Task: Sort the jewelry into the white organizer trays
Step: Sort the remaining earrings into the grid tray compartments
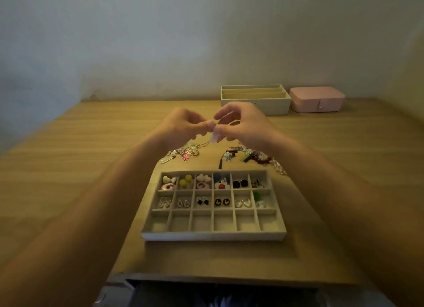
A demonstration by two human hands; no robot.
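Note:
A white organizer tray (213, 236) with many small compartments lies on the wooden table in front of me. Its two far rows hold earrings; the near row is bare. Above the loose jewelry, my left hand (181, 124) and my right hand (243, 123) meet, both pinching a small pale pendant (214, 137) on a thin chain that trails down to the left pile. The piece is blurred. Loose jewelry lies in a left pile (185, 153) and a right pile (252, 156) beyond the tray.
A second white organizer (254, 99) with long slots stands at the back, with a shut pink jewelry box (317, 99) to its right. A dark thin piece (220, 164) lies just beyond the tray. The table's near edge (206, 277) is below the tray.

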